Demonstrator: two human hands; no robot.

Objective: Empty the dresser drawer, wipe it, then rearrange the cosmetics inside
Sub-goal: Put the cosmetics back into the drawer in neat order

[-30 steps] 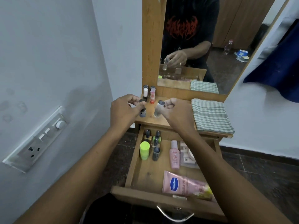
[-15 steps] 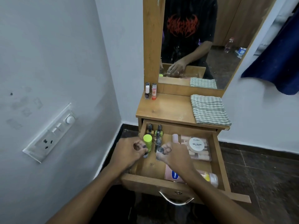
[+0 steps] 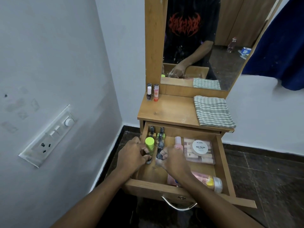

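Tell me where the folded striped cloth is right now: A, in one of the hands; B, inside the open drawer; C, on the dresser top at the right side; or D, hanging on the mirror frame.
C: the folded striped cloth lies flat on the dresser top, at its right side, above the open drawer.

The scene is dimly and evenly lit, with a cool cast on the wall [image 3: 49,55]. A soft sheen is seen on the bench [image 3: 172,111] below the mirror [image 3: 205,46]. Straight lines are bowed near the edges. The forearms are slightly blurred.
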